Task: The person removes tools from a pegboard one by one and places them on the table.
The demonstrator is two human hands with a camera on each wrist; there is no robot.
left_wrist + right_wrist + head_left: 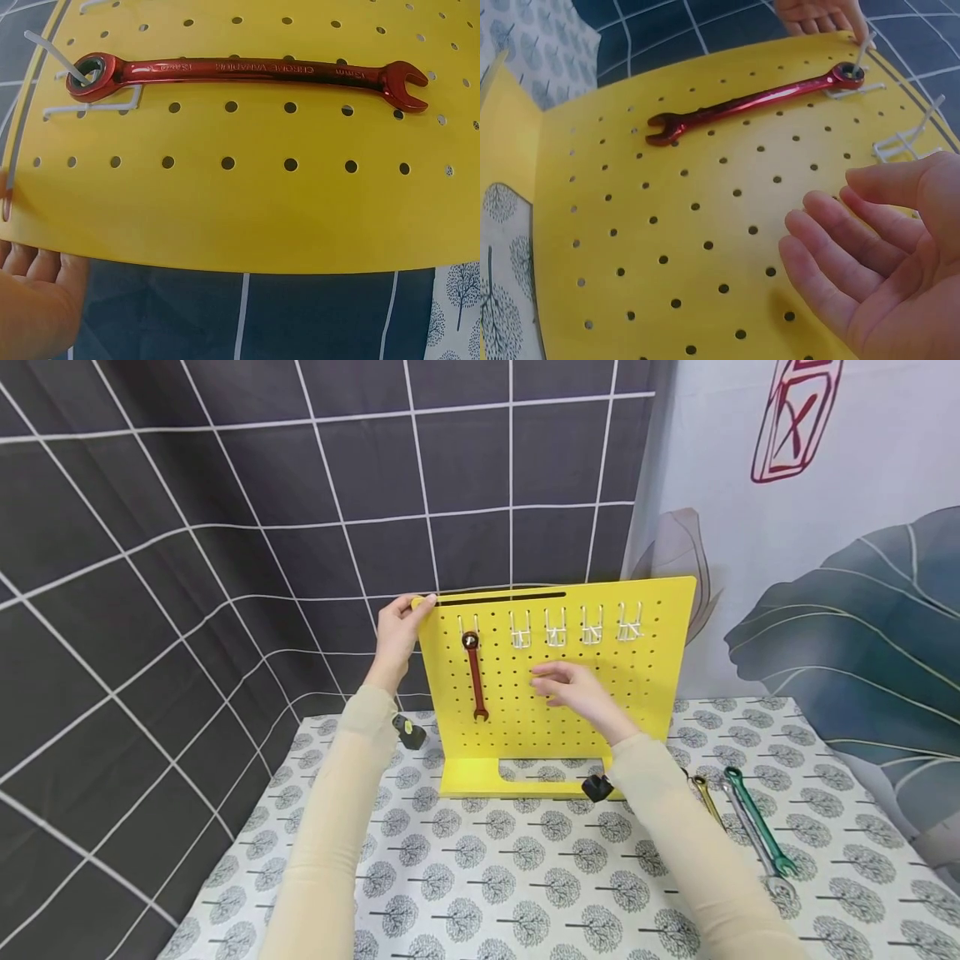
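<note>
A yellow pegboard (570, 714) stands upright on the table. At its upper left corner my left hand (397, 631) holds the edge, thumb in front and fingers behind. From the leftmost white hook a red combination wrench (476, 677) hangs by its ring end, open end downward; the left wrist view shows the hook passing through the ring of the wrench (255, 71). My right hand (573, 689) hovers before the middle of the board, fingers loosely bent with nothing in them. In the right wrist view that hand (885, 255) is below a white hook (904, 142).
Several white hooks (556, 635) line the board's upper part. Right of the board, a green wrench (757, 818), a silver wrench (750, 831) and a yellow wrench (707, 797) lie on the tree-patterned tablecloth (495, 885). A dark gridded curtain (465, 468) hangs behind and to the left.
</note>
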